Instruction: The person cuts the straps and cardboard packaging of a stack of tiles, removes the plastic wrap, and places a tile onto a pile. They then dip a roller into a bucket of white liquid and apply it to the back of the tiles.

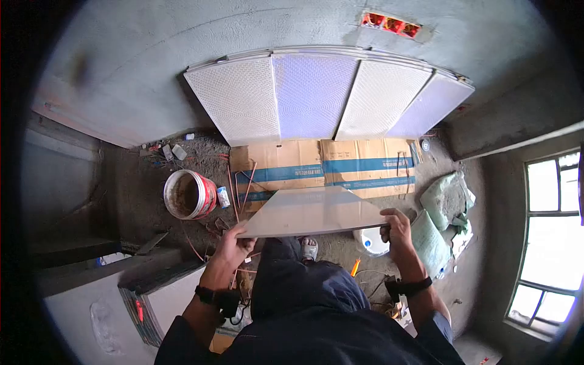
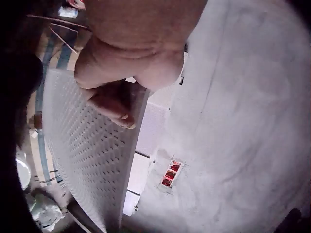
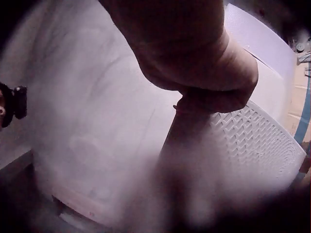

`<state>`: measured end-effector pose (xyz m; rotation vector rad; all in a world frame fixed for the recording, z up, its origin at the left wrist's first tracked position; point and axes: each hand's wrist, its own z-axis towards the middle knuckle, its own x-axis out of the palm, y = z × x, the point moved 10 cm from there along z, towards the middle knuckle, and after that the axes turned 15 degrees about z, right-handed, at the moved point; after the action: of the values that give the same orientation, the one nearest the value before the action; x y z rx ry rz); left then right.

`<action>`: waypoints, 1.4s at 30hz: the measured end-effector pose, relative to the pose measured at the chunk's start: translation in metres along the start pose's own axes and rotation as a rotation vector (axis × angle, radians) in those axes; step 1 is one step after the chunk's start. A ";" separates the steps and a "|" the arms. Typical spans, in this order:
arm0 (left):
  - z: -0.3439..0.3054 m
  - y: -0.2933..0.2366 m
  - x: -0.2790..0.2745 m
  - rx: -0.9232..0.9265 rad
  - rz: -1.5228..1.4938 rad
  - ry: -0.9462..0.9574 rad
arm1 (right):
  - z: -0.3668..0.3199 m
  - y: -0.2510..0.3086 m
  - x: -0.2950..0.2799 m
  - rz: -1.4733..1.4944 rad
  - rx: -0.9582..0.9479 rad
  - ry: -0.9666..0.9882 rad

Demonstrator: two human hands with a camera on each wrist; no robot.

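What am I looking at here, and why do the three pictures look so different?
There is no machine: a person works with bare hands and wears three cameras. The wide picture comes from the head, looking down; the other two come from the wrists, so each shows its own hand very close. The left hand and right hand grip opposite edges of one large pale tile, held nearly flat before the body. Below, on the rough floor, are cardboard boxes and a red bucket. More tiles lean against the grey wall.
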<state>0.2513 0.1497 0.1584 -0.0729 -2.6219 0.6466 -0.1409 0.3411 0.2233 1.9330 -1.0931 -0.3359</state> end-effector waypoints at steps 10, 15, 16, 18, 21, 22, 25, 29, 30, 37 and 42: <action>0.165 -0.126 0.071 -0.006 0.084 0.156 | 0.169 0.062 0.056 0.030 -0.004 -0.068; 0.229 -0.177 0.093 -0.017 0.165 0.065 | 0.243 0.068 0.068 0.042 0.027 -0.120; 0.248 -0.180 0.089 -0.023 0.125 0.030 | 0.258 0.067 0.072 0.041 0.044 -0.117; 0.269 -0.184 0.089 -0.053 0.126 0.024 | 0.285 0.074 0.077 0.037 0.048 -0.100; 0.290 -0.198 0.099 -0.090 0.097 -0.075 | 0.323 0.082 0.084 0.032 0.084 -0.089; 0.296 -0.202 0.100 -0.098 0.100 -0.081 | 0.332 0.086 0.087 0.024 0.089 -0.084; 0.322 -0.211 0.110 -0.112 0.077 -0.054 | 0.360 0.090 0.088 0.050 0.081 -0.079; 0.341 -0.223 0.118 -0.078 0.060 -0.024 | 0.387 0.088 0.083 0.037 0.133 -0.109; 0.345 -0.223 0.116 -0.079 0.071 -0.055 | 0.391 0.089 0.084 0.034 0.136 -0.108; 0.360 -0.227 0.111 -0.138 0.045 -0.102 | 0.417 0.092 0.099 0.025 0.131 -0.079; 0.369 -0.232 0.107 -0.119 0.033 -0.103 | 0.422 0.099 0.110 0.016 0.138 -0.073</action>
<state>0.0102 -0.1994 0.0133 -0.1219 -2.7620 0.5174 -0.3820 -0.0041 0.0718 2.0457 -1.2060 -0.3318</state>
